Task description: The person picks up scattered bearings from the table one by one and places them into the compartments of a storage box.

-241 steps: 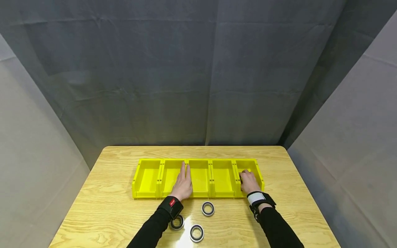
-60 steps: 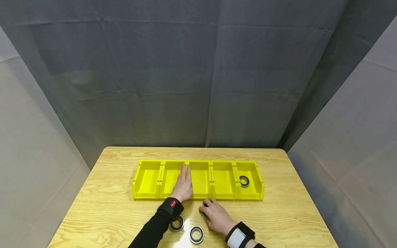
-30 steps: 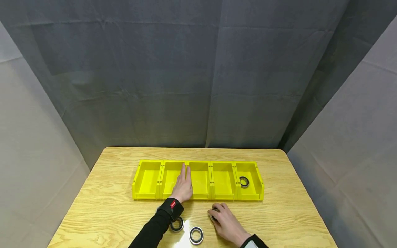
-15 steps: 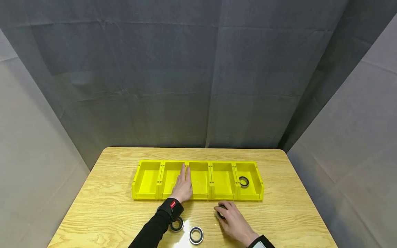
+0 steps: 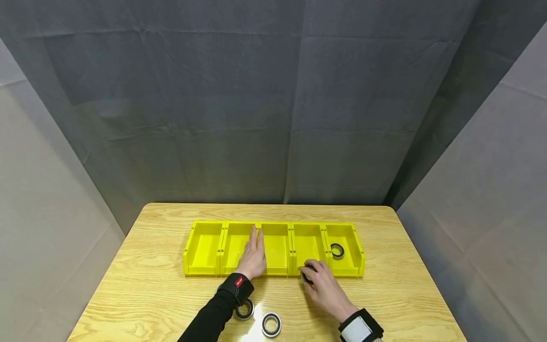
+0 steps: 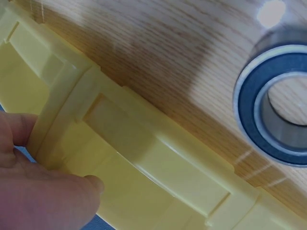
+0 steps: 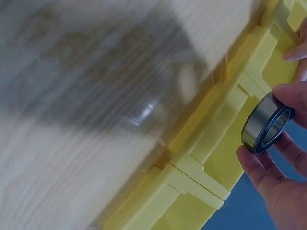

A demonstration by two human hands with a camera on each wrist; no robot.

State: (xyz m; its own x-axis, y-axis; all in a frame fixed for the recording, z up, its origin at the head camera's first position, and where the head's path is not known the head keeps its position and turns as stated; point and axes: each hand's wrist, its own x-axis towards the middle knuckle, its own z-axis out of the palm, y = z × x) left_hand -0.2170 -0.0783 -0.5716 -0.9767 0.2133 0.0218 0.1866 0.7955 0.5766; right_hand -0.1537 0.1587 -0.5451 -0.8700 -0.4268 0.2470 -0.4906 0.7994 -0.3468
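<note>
A row of yellow storage bins (image 5: 276, 271) stands on the table. My left hand (image 5: 251, 259) lies over the second and third bins from the left, straight fingers on either side of the wall between them. In the left wrist view, the thumb (image 6: 76, 191) extends into one bin, beside that wall. My right hand (image 5: 326, 290) pinches a ball bearing (image 7: 263, 122) by its rim, tilted, over the front edge of the fourth bin. Another bearing (image 5: 337, 251) sits in the rightmost bin against its left wall.
Two bearings, one nearer (image 5: 271, 325) and one beside the left wrist (image 5: 244, 309), lie on the wooden table (image 5: 141, 285) in front of the bins. Part of another ring shows behind the left wristband. Grey cloth (image 5: 213, 118) hangs behind the table.
Eight seconds ago my right hand was in the rightmost bin. Since then it has taken a bearing from the table and carried it right, then forward to the fourth bin. My left hand stays put.
</note>
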